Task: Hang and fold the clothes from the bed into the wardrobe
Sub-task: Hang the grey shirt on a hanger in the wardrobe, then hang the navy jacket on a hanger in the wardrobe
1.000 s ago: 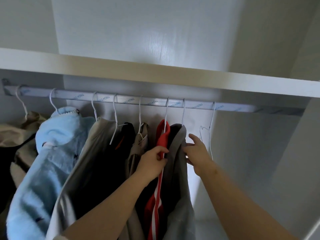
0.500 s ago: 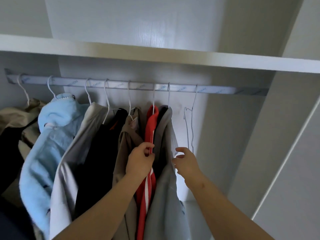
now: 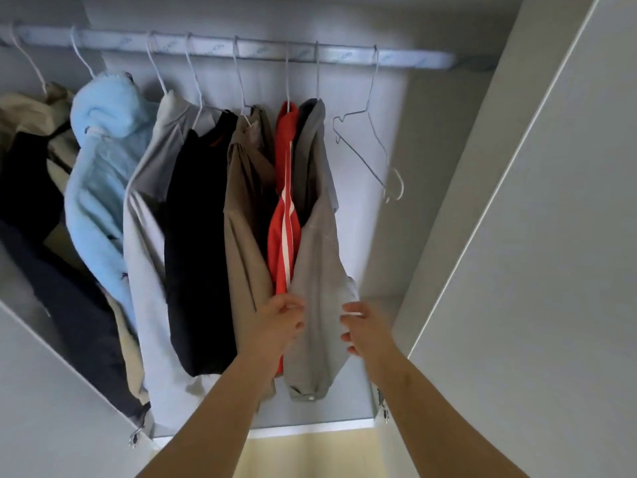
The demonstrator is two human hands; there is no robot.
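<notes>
As I am looking into the wardrobe (image 3: 444, 219), my left hand (image 3: 279, 326) is pinching the grey garment (image 3: 317, 270) hanging on the rail (image 3: 241, 50). My right hand (image 3: 367, 331) is curling at its other edge; I cannot tell whether it is gripping. Hanging seems nearly done: one empty hanger (image 3: 365, 143) is waiting, and the bed is out of view.
</notes>
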